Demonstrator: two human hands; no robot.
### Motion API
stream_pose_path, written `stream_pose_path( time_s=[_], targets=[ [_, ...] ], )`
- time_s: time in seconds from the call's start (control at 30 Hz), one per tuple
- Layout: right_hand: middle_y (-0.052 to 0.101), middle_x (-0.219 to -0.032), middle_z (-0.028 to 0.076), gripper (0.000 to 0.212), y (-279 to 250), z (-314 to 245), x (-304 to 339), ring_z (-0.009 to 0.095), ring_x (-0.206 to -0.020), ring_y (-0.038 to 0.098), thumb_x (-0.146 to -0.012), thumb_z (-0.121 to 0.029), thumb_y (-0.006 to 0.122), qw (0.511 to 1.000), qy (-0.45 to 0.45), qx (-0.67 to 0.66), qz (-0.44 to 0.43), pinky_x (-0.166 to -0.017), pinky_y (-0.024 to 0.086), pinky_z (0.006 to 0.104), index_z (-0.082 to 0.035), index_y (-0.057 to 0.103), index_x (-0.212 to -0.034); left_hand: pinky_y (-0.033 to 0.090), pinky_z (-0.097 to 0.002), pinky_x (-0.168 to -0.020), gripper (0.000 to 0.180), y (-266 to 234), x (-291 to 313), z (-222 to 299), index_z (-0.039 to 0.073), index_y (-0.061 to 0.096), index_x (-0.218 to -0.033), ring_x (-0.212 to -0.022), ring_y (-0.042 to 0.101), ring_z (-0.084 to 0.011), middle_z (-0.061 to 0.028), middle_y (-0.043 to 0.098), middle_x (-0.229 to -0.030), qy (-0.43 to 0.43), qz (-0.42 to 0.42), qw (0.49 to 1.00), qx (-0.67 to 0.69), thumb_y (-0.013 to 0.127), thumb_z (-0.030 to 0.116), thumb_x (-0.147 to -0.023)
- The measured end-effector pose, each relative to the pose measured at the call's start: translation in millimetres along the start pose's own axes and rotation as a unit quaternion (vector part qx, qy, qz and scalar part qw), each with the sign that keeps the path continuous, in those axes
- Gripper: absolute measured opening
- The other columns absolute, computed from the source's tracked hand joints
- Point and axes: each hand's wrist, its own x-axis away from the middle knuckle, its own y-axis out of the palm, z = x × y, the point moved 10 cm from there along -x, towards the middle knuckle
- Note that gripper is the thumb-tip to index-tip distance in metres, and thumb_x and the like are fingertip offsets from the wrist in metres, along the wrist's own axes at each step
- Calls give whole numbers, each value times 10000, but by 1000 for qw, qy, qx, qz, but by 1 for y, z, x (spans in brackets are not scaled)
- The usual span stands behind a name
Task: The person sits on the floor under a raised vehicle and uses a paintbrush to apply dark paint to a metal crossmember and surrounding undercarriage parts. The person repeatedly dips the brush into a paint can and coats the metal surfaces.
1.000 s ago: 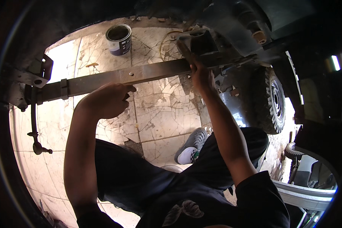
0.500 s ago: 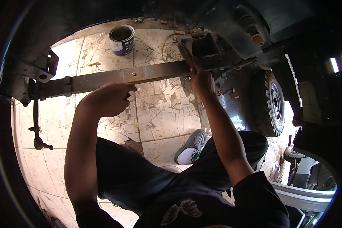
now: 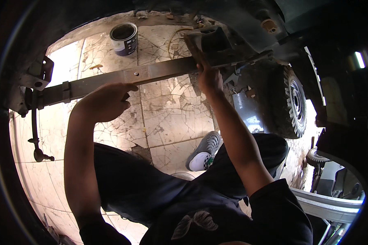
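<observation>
A long grey metal bar (image 3: 110, 78) with a bolt hole runs across in front of me under a dark vehicle frame. Under its lower edge is my left hand (image 3: 102, 102), its index finger stretched along that edge and the other fingers curled; whatever they may hold is hidden. My right hand (image 3: 211, 80), farther right, is closed around the near end of a long, narrow brownish piece (image 3: 195, 48) that slants up and leftward across the bar. Its exact kind does not show.
A paint can (image 3: 124, 39) stands on the cracked tile floor (image 3: 171, 122) beyond the bar. A bracket (image 3: 43, 73) and a hanging rod with a ball joint (image 3: 37, 153) are at left. To the right are a wheel (image 3: 295, 102) and a pale metal rail (image 3: 327, 202).
The whole view has shifted slightly, so the bar, can and hands appear farther left and mostly higher. Both hands keep nearly the same places along the bar.
</observation>
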Motion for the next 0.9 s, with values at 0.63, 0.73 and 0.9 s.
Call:
stream_pose_path(
  time_s=[0.63,0.73,0.9],
  targets=[
    [710,-1187,182,569,-3,2,62,433,-934,711,-1018,-182,607,994,0,-109,-19,-776,602,537,-298,430,-1546,531,-417,-866,493,4,-15,-2,95,580,-1414,-897,657,-275,-139,654,-954,39,35,998,-26,665,71,-929],
    [733,-1119,183,617,-5,14,92,427,-852,719,-1012,-220,629,995,-4,-97,-5,-731,606,529,-303,388,-1575,529,-423,-848,496,2,-17,0,89,573,-1421,-882,656,-276,-142,649,-943,47,36,998,-27,661,79,-933],
    [734,-920,222,525,-1,6,27,435,-795,716,-1037,-345,574,993,63,0,-100,-685,586,534,-374,423,-1539,526,-430,-855,499,7,-15,2,84,572,-1422,-889,656,-278,-153,655,-972,11,5,999,-29,672,82,-933]
  ],
)
